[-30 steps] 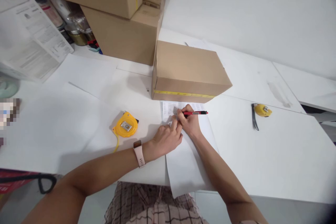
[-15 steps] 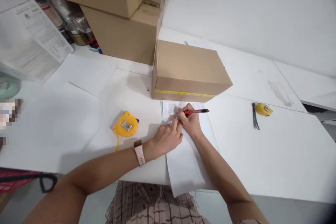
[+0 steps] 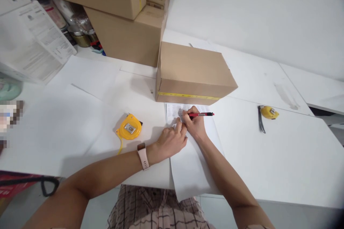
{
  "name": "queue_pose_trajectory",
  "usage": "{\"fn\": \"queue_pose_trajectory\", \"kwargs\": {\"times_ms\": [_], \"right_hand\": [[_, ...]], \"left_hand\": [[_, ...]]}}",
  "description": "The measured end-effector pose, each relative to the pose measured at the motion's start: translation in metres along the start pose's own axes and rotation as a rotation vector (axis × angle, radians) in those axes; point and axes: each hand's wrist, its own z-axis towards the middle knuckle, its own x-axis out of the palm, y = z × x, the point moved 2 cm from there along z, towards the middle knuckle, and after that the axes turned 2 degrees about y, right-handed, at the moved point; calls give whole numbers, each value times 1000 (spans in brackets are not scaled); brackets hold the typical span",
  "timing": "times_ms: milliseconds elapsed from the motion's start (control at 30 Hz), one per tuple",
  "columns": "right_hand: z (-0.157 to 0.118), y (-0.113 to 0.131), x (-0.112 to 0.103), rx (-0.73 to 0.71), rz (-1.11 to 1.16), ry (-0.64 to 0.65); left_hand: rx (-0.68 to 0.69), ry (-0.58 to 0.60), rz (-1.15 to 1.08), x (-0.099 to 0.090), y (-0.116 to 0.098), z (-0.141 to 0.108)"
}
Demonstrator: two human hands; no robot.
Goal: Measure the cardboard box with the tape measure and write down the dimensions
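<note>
My right hand [image 3: 195,123] is closed around a red and black pen [image 3: 202,114], its tip down at a printed sheet [image 3: 172,110]. Right beside it, my left hand [image 3: 172,139] has its fingers curled on a white sheet of paper [image 3: 190,171], which it holds down and folded back over the print. The lower end of this paper hangs past the table's front edge. A closed cardboard box [image 3: 196,69] with yellow tape stands just beyond both hands, against the top of the printed sheet. To the left of my left hand lies a yellow tape measure [image 3: 129,127].
Another yellow tape measure [image 3: 269,112] with a black strap lies at the right. Larger cardboard boxes [image 3: 126,37] are stacked at the back left. Blank white papers [image 3: 61,118] cover the table's left part, and printed documents [image 3: 40,39] stand near jars [image 3: 80,37].
Both hands and the pen stay in practically the same place over the paper. The view has shifted very slightly.
</note>
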Motion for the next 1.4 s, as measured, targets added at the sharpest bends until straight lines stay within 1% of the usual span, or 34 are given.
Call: {"fn": "queue_pose_trajectory", "kwargs": {"times_ms": [67,267,600,900,1100,1233,1400], "right_hand": [[0,0,0,-3,1,-1],[1,0,-1,-2,2,-57],[1,0,-1,-17,-9,-51],[1,1,-1,-10,-17,-33],[1,0,-1,-22,-8,-54],[1,-1,-1,-16,-1,-44],[1,-2,-2,4,23,-78]], "left_hand": [[-3,-5,-10,0,0,0],[-7,-7,-23,1,0,-1],[9,1,13,0,0,-1],[-13,-13,-45,-1,0,0],[0,17,6,-1,0,-1],[8,33,4,0,0,-1],[10,3,8,-1,1,-1]]}}
